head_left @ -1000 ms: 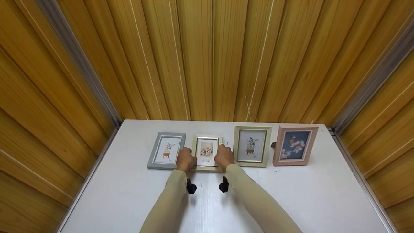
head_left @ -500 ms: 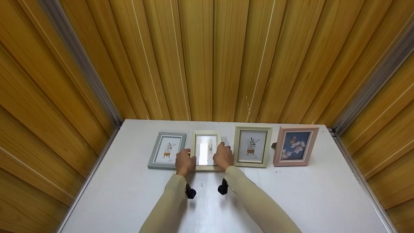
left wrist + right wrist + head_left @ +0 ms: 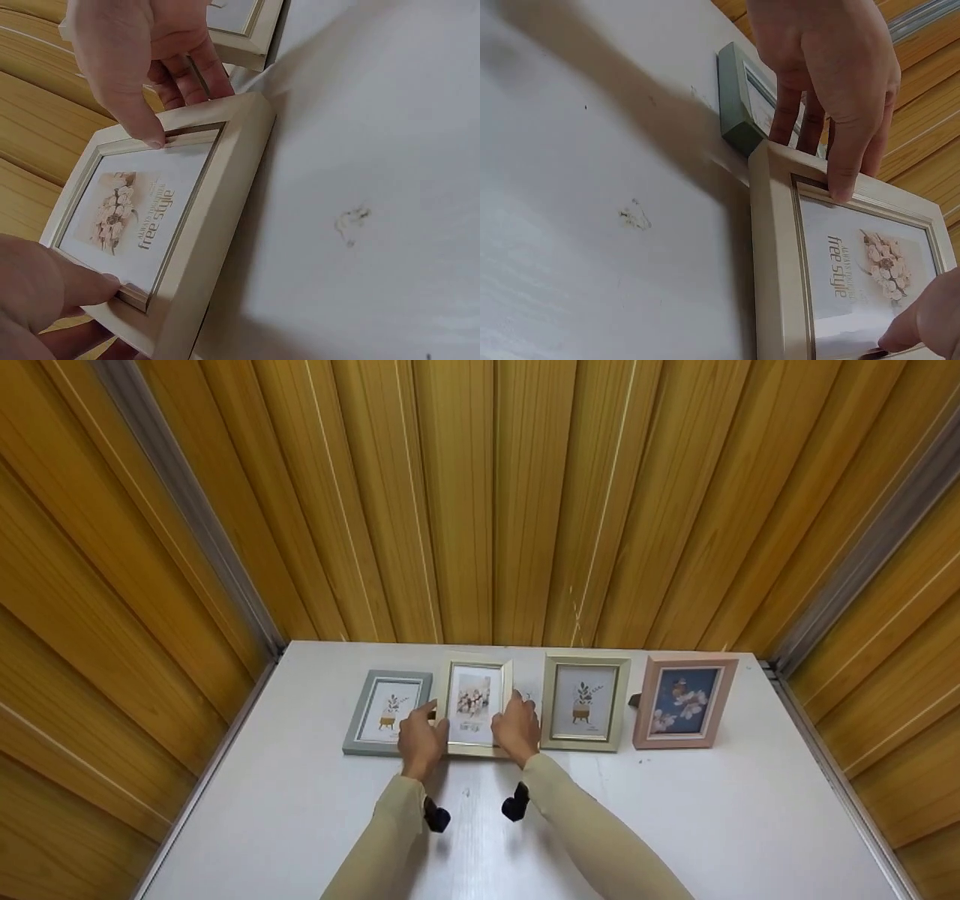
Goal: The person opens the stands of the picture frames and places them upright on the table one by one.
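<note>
A cream picture frame (image 3: 473, 702) with a flower print stands near the middle of the white tabletop, leaning back, its lower edge at the table. My left hand (image 3: 422, 739) grips its left side, and my right hand (image 3: 517, 727) holds the right side. In the left wrist view, both thumbs lie on the front of the frame (image 3: 217, 202), with fingers around the outer edges. The right wrist view shows the same two-sided hold on the frame (image 3: 776, 247). Close beside my left hand, a grey-green picture frame (image 3: 364, 727) leans back.
Right of my hands stands a pale green picture frame (image 3: 550, 701) with a plant print. Beyond it is a pink picture frame (image 3: 643, 727) with a flower picture. Yellow wood-look panels (image 3: 480, 510) rise behind the white tabletop (image 3: 735, 825) and along both sides.
The cream frame has tilted more upright: its top edge has risen while its lower edge stayed about in place. Both hands kept hold of its sides. The other frames have not moved.
</note>
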Action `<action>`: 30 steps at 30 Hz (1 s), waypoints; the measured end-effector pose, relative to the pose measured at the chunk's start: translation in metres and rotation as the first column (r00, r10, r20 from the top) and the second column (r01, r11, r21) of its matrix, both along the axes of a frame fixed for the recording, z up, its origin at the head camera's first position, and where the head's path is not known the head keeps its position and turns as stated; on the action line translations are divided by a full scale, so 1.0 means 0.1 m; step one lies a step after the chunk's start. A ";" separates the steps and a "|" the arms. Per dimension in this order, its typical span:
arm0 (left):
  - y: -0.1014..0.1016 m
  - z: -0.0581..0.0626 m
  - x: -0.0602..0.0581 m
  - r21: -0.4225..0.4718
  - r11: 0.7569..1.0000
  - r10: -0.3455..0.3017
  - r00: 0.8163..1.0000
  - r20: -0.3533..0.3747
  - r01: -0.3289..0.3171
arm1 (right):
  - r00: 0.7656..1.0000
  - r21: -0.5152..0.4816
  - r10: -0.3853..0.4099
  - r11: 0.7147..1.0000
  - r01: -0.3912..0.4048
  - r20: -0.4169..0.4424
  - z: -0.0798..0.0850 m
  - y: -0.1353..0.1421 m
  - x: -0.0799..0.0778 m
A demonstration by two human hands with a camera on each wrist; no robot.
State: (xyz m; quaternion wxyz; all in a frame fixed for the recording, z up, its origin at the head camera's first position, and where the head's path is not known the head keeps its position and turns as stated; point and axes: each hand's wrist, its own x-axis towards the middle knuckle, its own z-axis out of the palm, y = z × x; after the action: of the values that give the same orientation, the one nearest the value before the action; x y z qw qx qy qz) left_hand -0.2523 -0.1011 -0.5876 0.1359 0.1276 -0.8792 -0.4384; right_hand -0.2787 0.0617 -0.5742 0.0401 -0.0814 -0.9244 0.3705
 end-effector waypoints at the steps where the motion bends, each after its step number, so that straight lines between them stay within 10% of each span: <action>1: -0.01 0.00 0.01 0.006 1.000 0.004 1.000 -0.004 -0.004 | 1.000 -0.003 0.002 1.000 -0.002 -0.007 0.01 0.00 0.01; 30: 0.03 0.09 0.16 0.080 0.997 0.018 0.992 -0.127 -0.007 | 0.986 0.002 0.040 0.999 -0.040 -0.164 0.12 0.12 0.17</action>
State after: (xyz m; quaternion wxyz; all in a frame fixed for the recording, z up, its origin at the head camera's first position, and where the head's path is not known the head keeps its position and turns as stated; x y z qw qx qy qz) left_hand -0.2361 -0.0982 -0.5788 0.1893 0.1102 -0.8497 -0.4796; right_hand -0.2619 0.0742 -0.5624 0.1087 -0.0320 -0.9192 0.3772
